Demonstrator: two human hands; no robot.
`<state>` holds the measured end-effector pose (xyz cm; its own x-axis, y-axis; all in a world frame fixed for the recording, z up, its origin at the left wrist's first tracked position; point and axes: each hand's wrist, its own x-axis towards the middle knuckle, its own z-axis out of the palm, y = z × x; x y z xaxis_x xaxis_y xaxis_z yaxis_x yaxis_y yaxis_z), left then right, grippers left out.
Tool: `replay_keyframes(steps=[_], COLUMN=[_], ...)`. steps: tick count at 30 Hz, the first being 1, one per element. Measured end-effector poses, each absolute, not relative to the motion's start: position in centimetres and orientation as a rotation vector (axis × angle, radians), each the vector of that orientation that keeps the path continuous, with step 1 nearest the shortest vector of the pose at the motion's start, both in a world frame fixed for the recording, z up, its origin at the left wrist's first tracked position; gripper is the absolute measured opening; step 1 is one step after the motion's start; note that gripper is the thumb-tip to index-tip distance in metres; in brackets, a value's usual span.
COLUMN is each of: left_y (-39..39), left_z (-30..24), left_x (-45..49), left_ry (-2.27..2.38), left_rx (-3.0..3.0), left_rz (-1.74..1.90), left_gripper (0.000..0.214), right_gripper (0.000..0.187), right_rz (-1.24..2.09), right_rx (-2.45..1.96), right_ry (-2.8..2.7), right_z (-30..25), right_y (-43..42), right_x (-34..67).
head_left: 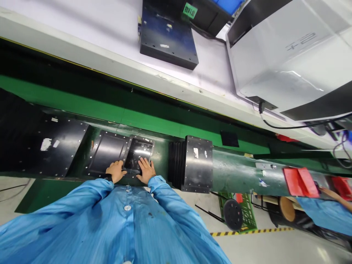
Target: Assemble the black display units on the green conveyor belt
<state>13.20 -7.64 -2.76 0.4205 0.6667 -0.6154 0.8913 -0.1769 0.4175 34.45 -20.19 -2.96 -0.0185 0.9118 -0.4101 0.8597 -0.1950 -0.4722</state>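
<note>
A small black metal plate [138, 154] with a glossy face and screws around its rim lies on a larger curved black panel [106, 149]. That panel is fixed to a long green housing [236, 170]. My right hand [145, 170] rests flat on the plate's lower edge, fingers spread. My left hand [116, 171] lies flat just left of it, fingertips at the plate's corner. Neither hand visibly grips anything. A bolted black cover [198, 164] stands to the right, and a wider black panel [55, 146] lies to the left.
A co-worker's blue sleeve [324, 212] and hand [328, 192] reach in at the right, beside red covers [299, 182]. A white machine [286, 55] and a dark box with a green label [167, 38] stand beyond. A round black stool seat [233, 214] sits below.
</note>
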Motion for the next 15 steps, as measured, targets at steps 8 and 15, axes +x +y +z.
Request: replay_keyframes(steps=[8, 15], left_y=[-7.4, 3.7], left_z=[-3.7, -5.8], left_x=[11.5, 18.7], left_ry=[1.153, 1.327], left_rx=[2.012, 1.978], left_rz=[-0.588, -0.47], left_gripper=[0.033, 0.034], right_gripper=[0.089, 0.067], right_rz=[1.056, 0.832], right_rx=[-2.084, -2.493], right_ry=[-1.829, -0.86], right_z=[-3.6, -3.1], right_y=[-21.6, -13.0], right_x=[33.6, 40.8])
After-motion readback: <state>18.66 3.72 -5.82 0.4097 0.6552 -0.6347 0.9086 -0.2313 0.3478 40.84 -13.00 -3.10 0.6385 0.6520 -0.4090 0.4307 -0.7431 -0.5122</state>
